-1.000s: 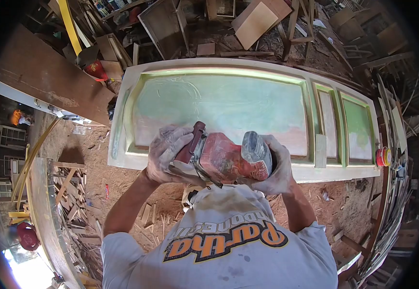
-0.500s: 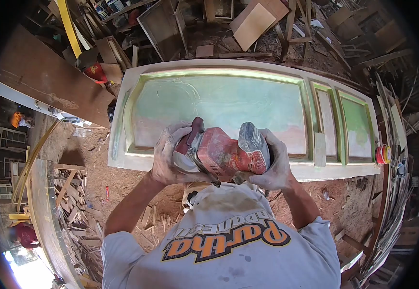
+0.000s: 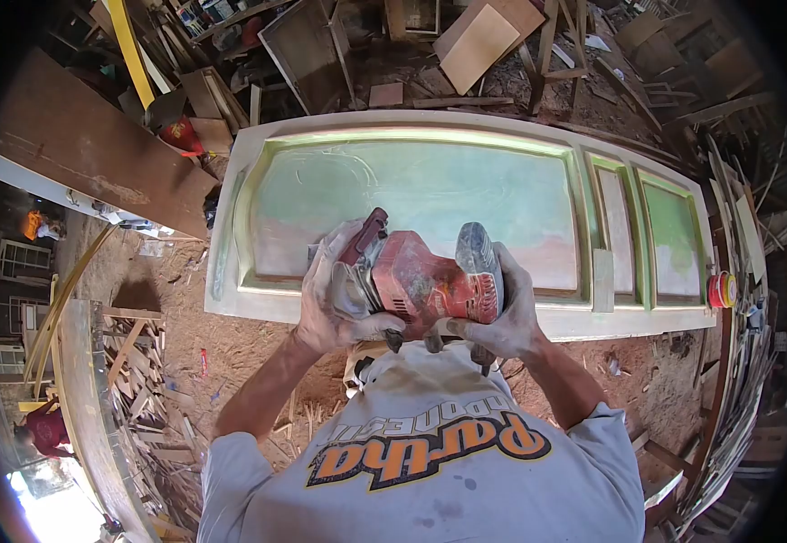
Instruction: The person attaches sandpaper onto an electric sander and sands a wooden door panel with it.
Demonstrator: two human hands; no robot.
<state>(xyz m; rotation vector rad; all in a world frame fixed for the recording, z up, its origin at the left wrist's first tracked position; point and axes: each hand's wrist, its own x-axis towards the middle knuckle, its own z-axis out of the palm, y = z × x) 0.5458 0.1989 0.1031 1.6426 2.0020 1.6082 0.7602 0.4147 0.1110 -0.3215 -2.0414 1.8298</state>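
A dusty red power sander is held up between my two hands, in front of my shirt and above the near edge of a panelled door. My left hand, coated in pale dust, is wrapped round its left end, below a dark red handle. Around the dark, rounded right end closes my right hand, its thumb along the near side. The sander's underside is not clearly visible. The door lies flat beneath, with pale green recessed panels and a whitish frame.
A small block rests on the door's frame. Red and yellow round container stands at its right end. Wood scraps litter the ground at left, beside a long board. A person in dark red is at far left.
The sander has shifted slightly right and tilted, showing more of its left end and near side. My left hand has moved right and turned with it. The person in dark red has moved.
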